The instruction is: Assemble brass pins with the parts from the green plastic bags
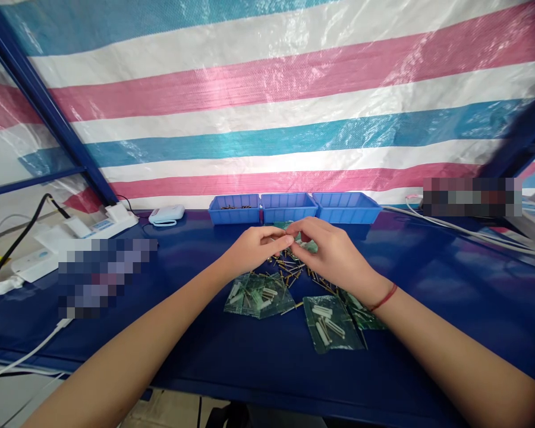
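Observation:
My left hand (261,246) and my right hand (327,249) meet above the middle of the table, fingertips pinched together. What lies between the fingertips is too small or hidden to make out. A clear plastic bag (311,244) with something white shows behind and between the fingers of my right hand; whether I grip it, I cannot tell. Below the hands lies a loose pile of screws (289,267), partly covered. Filled small bags (261,295) with white wall plugs and screws lie left of it, and another such bag (332,324) lies nearer me.
Three blue bins stand along the back: the left bin (235,209) holds screws, beside a middle bin (289,207) and a right bin (346,208). A light blue device (166,215) and a white power strip (75,244) are at left. Cables (472,235) run at right.

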